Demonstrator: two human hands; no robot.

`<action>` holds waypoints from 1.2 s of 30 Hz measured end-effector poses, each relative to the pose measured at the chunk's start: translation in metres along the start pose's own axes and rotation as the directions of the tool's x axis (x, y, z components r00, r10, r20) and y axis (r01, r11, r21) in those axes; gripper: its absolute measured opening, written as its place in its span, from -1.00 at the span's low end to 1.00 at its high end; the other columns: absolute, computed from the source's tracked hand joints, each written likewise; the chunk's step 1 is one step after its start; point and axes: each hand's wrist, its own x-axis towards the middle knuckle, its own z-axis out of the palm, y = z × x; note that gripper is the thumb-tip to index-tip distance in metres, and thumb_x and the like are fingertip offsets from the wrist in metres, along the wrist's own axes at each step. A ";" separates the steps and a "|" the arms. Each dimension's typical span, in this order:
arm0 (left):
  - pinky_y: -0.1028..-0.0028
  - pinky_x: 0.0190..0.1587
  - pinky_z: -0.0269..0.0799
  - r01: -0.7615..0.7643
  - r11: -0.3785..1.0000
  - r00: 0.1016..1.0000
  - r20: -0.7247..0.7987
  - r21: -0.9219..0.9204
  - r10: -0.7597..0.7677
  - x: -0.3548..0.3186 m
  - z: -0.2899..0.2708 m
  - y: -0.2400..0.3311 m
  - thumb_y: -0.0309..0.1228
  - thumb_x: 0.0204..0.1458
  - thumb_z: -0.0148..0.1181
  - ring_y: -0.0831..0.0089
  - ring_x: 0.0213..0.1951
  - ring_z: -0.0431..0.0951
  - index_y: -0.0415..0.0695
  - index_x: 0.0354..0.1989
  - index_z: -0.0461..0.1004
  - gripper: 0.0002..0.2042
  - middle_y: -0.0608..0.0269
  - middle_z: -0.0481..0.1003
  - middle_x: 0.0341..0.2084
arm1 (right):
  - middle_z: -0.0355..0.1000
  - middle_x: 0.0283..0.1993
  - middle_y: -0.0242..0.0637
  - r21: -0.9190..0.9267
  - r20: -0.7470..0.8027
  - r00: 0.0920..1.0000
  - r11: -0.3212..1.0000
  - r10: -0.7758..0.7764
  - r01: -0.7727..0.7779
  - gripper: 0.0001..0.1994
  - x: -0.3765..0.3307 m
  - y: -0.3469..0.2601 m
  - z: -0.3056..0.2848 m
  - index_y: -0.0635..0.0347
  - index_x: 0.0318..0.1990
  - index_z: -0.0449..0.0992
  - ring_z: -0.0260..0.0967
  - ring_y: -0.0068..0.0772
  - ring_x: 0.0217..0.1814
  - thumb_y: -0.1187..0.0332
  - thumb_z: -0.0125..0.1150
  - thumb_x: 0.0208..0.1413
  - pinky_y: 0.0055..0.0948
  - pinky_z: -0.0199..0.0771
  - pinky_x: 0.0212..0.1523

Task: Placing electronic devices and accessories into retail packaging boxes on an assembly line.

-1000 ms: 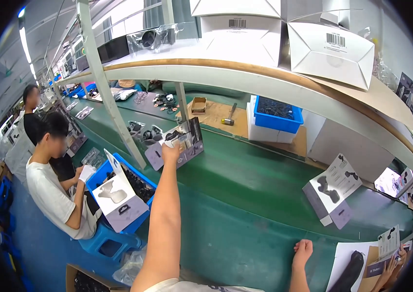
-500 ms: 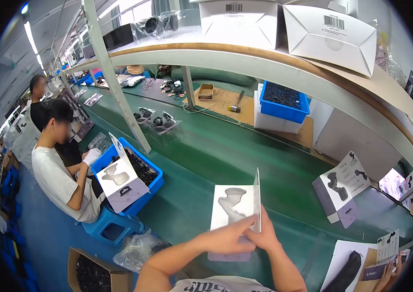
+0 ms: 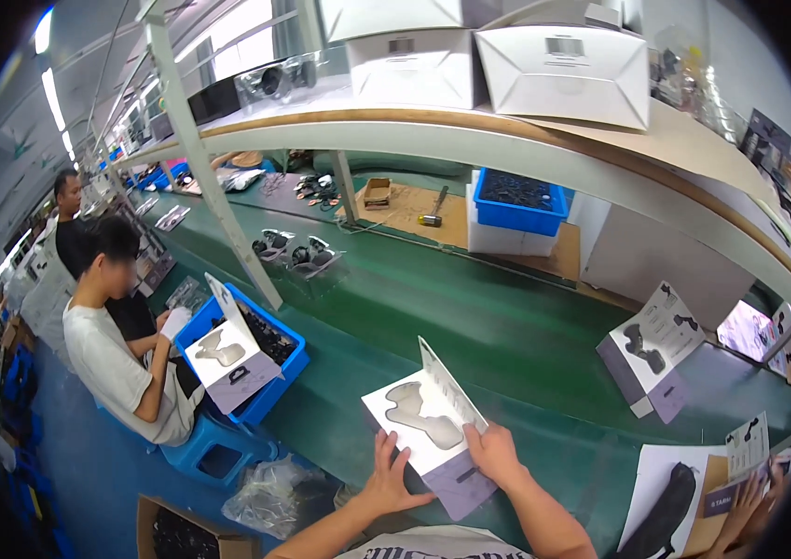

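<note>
A white and grey-purple display box [image 3: 425,430] with a clear shaped window lies tilted in front of me, its printed flap raised. My left hand [image 3: 388,480] grips its near left side, fingers apart against the box and thumb toward the lower edge. On the opposite side, my right hand [image 3: 496,456] holds the right edge, thumb beside the flap's base. The underside of the box is hidden. The green work table [image 3: 544,363] lies beneath it.
A similar open box [image 3: 649,352] stands at the right. Another [image 3: 227,361] rests on a blue bin [image 3: 295,361] by a seated co-worker [image 3: 116,345]. At lower right, another person's hands [image 3: 749,508] are near a box. A shelf [image 3: 433,121] with white cartons crosses above.
The box has turned, its flap now slanting and its window tilted. My left hand has moved from across the flap to the box's near left side. The whole view has shifted slightly.
</note>
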 end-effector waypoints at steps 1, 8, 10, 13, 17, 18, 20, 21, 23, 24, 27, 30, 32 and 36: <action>-0.28 0.45 -0.24 0.011 0.999 1.000 -0.026 -0.031 -0.012 -0.003 0.004 0.004 0.06 -0.29 0.57 -0.38 0.44 -0.10 -0.21 0.36 0.11 0.07 -0.26 -0.10 0.45 | 0.62 -0.16 0.08 0.121 0.062 0.998 0.993 0.004 -0.012 -0.66 0.000 0.001 -0.005 0.42 -0.03 0.58 0.58 0.04 -0.23 0.25 0.10 0.31 -0.21 0.54 -0.21; -0.37 0.41 -0.33 0.143 0.977 0.985 0.072 0.157 -0.156 -0.035 0.030 0.022 0.00 -0.30 0.57 -0.45 0.44 -0.18 -0.20 0.31 0.15 0.01 -0.24 -0.10 0.44 | 0.53 0.17 -0.02 0.411 0.143 0.978 0.908 -0.155 0.084 -0.56 -0.005 0.009 -0.022 0.36 0.22 0.46 0.53 -0.02 0.07 0.25 0.11 0.30 -0.30 0.50 0.08; -0.39 0.41 -0.35 0.160 0.953 0.973 0.124 0.256 -0.197 -0.035 0.031 0.024 -0.02 -0.30 0.56 -0.45 0.44 -0.18 -0.19 0.30 0.15 -0.01 -0.24 -0.10 0.44 | 0.50 0.23 -0.05 0.389 0.118 0.975 0.912 -0.187 0.128 -0.54 -0.009 0.010 -0.017 0.35 0.26 0.43 0.52 -0.04 0.12 0.25 0.11 0.30 -0.32 0.48 0.13; -0.42 0.39 -0.36 0.183 0.971 0.974 0.105 0.151 -0.200 -0.023 0.026 0.034 -0.07 -0.26 0.53 -0.42 0.44 -0.16 -0.19 0.27 0.19 -0.08 -0.24 -0.05 0.43 | 0.44 0.32 -0.16 0.462 0.035 0.979 0.872 -0.201 0.162 -0.52 -0.016 0.011 -0.006 0.32 0.32 0.38 0.46 -0.16 0.23 0.28 0.10 0.32 -0.37 0.41 0.21; -0.44 0.37 -0.36 0.198 0.978 0.975 0.087 0.067 -0.203 -0.021 0.024 0.031 -0.10 -0.24 0.49 -0.39 0.44 -0.14 -0.19 0.25 0.21 -0.14 -0.24 0.00 0.41 | 0.43 0.34 -0.20 0.628 0.036 0.973 0.762 -0.230 0.157 -0.53 -0.015 0.023 0.002 0.31 0.34 0.37 0.44 -0.26 0.25 0.31 0.11 0.33 -0.41 0.40 0.22; -0.45 0.36 -0.36 0.201 0.979 0.976 0.078 0.041 -0.203 -0.021 0.024 0.030 -0.11 -0.23 0.48 -0.38 0.44 -0.13 -0.19 0.25 0.22 -0.15 -0.24 0.02 0.40 | 0.43 0.34 -0.20 0.690 0.048 0.968 0.709 -0.245 0.145 -0.53 -0.013 0.027 0.005 0.30 0.34 0.37 0.45 -0.30 0.25 0.32 0.11 0.33 -0.42 0.40 0.21; -0.46 0.36 -0.37 0.207 0.978 0.976 0.065 0.023 -0.208 -0.019 0.020 0.029 -0.12 -0.22 0.47 -0.37 0.44 -0.12 -0.20 0.24 0.23 -0.17 -0.24 0.04 0.40 | 0.44 0.33 -0.21 0.751 0.062 0.961 0.647 -0.269 0.132 -0.53 -0.007 0.037 0.011 0.30 0.34 0.37 0.45 -0.33 0.24 0.33 0.12 0.33 -0.43 0.41 0.21; -0.45 0.36 -0.35 0.219 0.971 0.970 0.088 0.098 -0.227 -0.015 0.017 0.028 -0.13 -0.21 0.46 -0.36 0.44 -0.11 -0.20 0.24 0.23 -0.19 -0.24 0.05 0.39 | 0.47 0.29 -0.22 0.803 0.045 0.970 0.586 -0.239 0.107 -0.57 -0.004 0.044 0.015 0.30 0.30 0.41 0.47 -0.35 0.20 0.34 0.13 0.32 -0.45 0.42 0.18; -0.42 0.37 -0.32 0.235 0.942 0.953 0.133 0.240 -0.272 -0.008 0.013 0.030 -0.16 -0.18 0.43 -0.33 0.44 -0.09 -0.20 0.23 0.25 -0.23 -0.23 0.08 0.38 | 0.54 0.19 -0.24 0.888 0.024 0.986 0.456 -0.167 0.055 -0.63 -0.001 0.061 0.019 0.29 0.21 0.48 0.50 -0.39 0.12 0.36 0.14 0.31 -0.47 0.45 0.14; -0.41 0.37 -0.31 0.239 0.920 0.943 0.153 0.309 -0.296 -0.006 0.011 0.031 -0.17 -0.16 0.42 -0.32 0.44 -0.08 -0.20 0.22 0.26 -0.25 -0.23 0.09 0.37 | 0.57 0.14 -0.25 0.922 0.020 0.991 0.385 -0.130 0.032 -0.66 0.000 0.069 0.022 0.29 0.17 0.52 0.52 -0.42 0.08 0.37 0.14 0.31 -0.48 0.47 0.11; -0.40 0.38 -0.28 0.274 0.899 0.942 0.095 0.341 -0.323 -0.001 0.010 0.027 -0.18 -0.13 0.39 -0.34 0.43 -0.07 -0.22 0.22 0.24 -0.26 -0.25 0.08 0.38 | 0.60 0.00 -0.24 0.892 -0.069 0.997 0.450 0.046 0.041 -0.75 -0.005 0.097 0.049 0.29 0.04 0.57 0.53 -0.44 -0.05 0.41 0.14 0.28 -0.50 0.48 0.01; -0.39 0.38 -0.26 0.312 0.877 0.938 0.031 0.367 -0.346 -0.002 0.020 0.020 -0.18 -0.09 0.37 -0.36 0.42 -0.06 -0.24 0.22 0.22 -0.28 -0.26 0.07 0.38 | 0.64 -0.14 -0.23 0.854 -0.169 0.963 0.519 0.211 0.036 -0.82 -0.006 0.105 0.058 0.29 -0.10 0.62 0.54 -0.46 -0.18 0.44 0.13 0.26 -0.53 0.48 -0.09; -0.37 0.38 -0.24 0.277 0.919 0.961 -0.058 0.282 -0.271 -0.011 0.030 0.008 -0.18 -0.07 0.36 -0.38 0.41 -0.05 -0.27 0.23 0.19 -0.27 -0.28 0.06 0.37 | 0.63 -0.23 -0.27 0.732 -0.237 0.960 0.677 0.147 0.077 -0.87 -0.008 0.093 0.052 0.29 -0.22 0.61 0.48 -0.48 -0.29 0.45 0.15 0.23 -0.54 0.44 -0.21; -0.35 0.39 -0.22 0.222 0.955 0.971 -0.138 0.196 -0.197 -0.020 0.036 -0.001 -0.18 -0.05 0.35 -0.41 0.39 -0.04 -0.30 0.24 0.14 -0.25 -0.32 0.05 0.37 | 0.61 -0.33 -0.30 0.593 -0.301 0.950 0.796 0.080 0.121 -0.87 -0.011 0.084 0.050 0.29 -0.34 0.61 0.39 -0.49 -0.42 0.47 0.17 0.20 -0.53 0.37 -0.35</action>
